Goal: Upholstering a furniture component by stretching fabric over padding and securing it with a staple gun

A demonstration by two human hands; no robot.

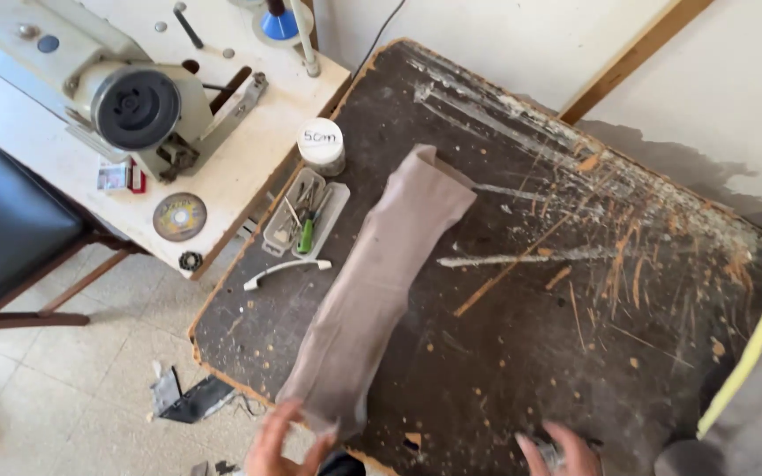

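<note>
A long folded strip of taupe cloth (372, 282) lies slantwise across a dark, scratched worktable (557, 344). My left hand (286, 443) is at the table's near edge, its fingers pinching the cloth's near end. My right hand (557, 451) rests on the table's near edge further right, blurred, with a small dark object partly under its fingers; what that object is cannot be made out.
A grey tray of small tools (306, 214), a white curved handle (286, 267) and a white-lidded jar (321, 145) sit at the table's left side. A sewing machine (108, 84) stands on a cream table beside it. Yellow-edged grey fabric (756, 353) hangs at right. Scraps lie on the tiled floor (189, 398).
</note>
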